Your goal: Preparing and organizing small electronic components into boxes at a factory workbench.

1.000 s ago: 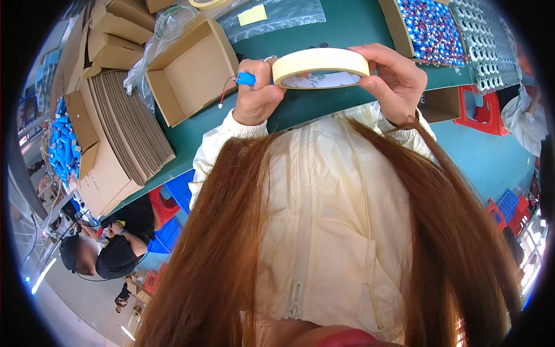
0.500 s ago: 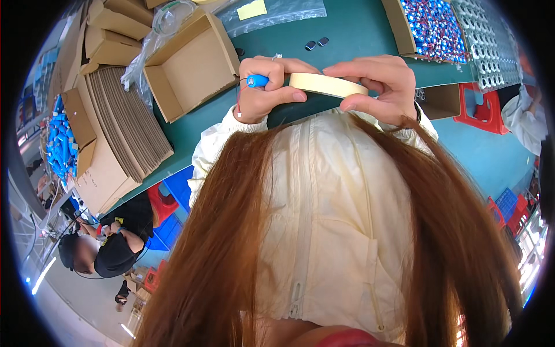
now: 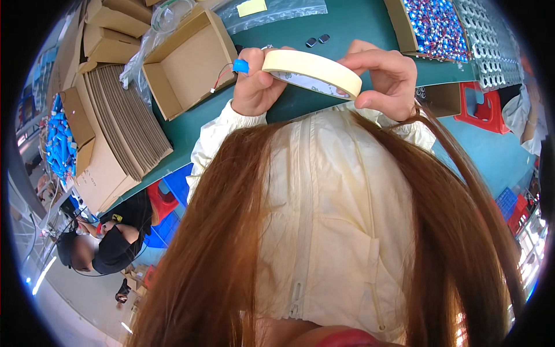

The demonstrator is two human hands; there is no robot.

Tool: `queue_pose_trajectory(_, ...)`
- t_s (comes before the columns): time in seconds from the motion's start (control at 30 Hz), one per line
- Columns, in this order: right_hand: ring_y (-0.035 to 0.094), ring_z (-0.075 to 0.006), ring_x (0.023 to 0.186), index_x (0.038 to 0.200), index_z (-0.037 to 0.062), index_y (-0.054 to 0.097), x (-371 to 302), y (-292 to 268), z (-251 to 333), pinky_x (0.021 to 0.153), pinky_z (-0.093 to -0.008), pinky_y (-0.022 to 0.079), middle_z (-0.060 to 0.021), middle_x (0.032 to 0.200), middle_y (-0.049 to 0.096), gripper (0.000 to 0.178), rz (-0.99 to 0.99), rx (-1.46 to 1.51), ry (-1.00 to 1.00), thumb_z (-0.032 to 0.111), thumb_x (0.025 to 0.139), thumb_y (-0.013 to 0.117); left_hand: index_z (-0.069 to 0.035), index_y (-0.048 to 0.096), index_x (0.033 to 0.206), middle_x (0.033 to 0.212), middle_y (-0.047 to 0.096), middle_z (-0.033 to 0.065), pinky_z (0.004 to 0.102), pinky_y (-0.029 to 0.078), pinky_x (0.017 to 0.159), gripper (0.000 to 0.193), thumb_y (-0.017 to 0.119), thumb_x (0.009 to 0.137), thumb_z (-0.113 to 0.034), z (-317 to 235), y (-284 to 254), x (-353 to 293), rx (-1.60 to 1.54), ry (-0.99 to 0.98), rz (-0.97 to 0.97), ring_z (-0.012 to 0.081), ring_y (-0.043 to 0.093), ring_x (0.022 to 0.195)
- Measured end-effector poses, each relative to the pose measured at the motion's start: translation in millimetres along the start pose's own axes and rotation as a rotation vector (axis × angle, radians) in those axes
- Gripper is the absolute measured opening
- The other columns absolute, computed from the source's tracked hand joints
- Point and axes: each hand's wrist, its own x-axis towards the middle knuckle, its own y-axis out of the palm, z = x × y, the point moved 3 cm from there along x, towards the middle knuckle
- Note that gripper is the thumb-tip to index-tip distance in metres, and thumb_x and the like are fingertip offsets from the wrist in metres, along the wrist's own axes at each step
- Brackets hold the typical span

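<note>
So the step in hand looks like tape work — probably hunting for the loose end or getting ready to pull some off. The left hand (image 3: 251,81) is grasping a small blue cell (image 3: 240,66) in its curled fingers, with the thin leads (image 3: 218,78) dangling out to the left, and that same grip has the near end of the cream tape roll (image 3: 312,66). The roll is tilted between the two hands, held up over the green tabletop (image 3: 358,23) just in front of the wearer's jacket (image 3: 341,173). The right hand (image 3: 387,78) has thumb and fingers curved around the roll's other end; can't tell whether they're really pinching it or just resting there.

No pulled-off strip is visible. Next move, I'd guess, calls for a fingernail under the tape's end and a steady left grip — without tugging those leads.
</note>
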Motion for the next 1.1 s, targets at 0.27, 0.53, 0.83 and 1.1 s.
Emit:
queue_pose_trajectory(0.27, 0.054, -0.0178, 0.071, 0.093, -0.0034, 0.064, 1, 8, 1, 0.065, -0.0282, 0.042, -0.0095, 0.076, 0.062, 0.034, -0.001, 0.012, -0.014, 0.008, 0.063, 0.076, -0.01, 0.051, 0.095, 0.12, 0.051, 0.0124, 0.0414, 0.034, 0.099, 0.021, 0.064, 0.08, -0.016, 2, -21, -11, -0.1, -0.033, -0.029, 0.0266, 0.045, 0.116)
queue_pose_trajectory(0.53, 0.047, -0.0159, 0.065, 0.096, -0.0094, 0.06, 0, 0, 11, 0.056, -0.0272, 0.035, -0.0111, 0.074, 0.061, 0.043, 0.024, -0.055, 0.02, 0.026, 0.072, 0.071, -0.01, 0.038, 0.055, 0.1, 0.062, 0.0168, 0.0402, 0.039, 0.09, 0.035, 0.069, 0.072, -0.009, 4, 6, 9, 0.275, -0.033, 0.06, 0.0347, 0.051, 0.106)
queue_pose_trajectory(0.83, 0.042, -0.014, 0.057, 0.092, -0.0089, 0.063, 5, 9, 18, 0.05, -0.0261, 0.03, -0.0076, 0.065, 0.056, 0.041, 0.159, -0.206, 0.212, 0.021, 0.065, 0.073, -0.008, 0.031, 0.051, 0.083, 0.064, 0.021, 0.0377, 0.044, 0.072, 0.047, 0.076, 0.062, -0.004, 5, 12, 12, 0.439, -0.078, 0.172, 0.0328, 0.059, 0.085)
queue_pose_trajectory(1.1, 0.048, -0.0146, 0.06, 0.096, -0.0101, 0.06, -1, 9, 9, 0.053, -0.026, 0.035, -0.0086, 0.065, 0.057, 0.049, 0.056, 0.08, 0.082, 0.024, 0.065, 0.076, -0.008, 0.03, 0.051, 0.08, 0.065, 0.0193, 0.0357, 0.044, 0.066, 0.048, 0.076, 0.064, -0.007, 7, 8, 9, 0.273, -0.027, 0.137, 0.0327, 0.059, 0.08)
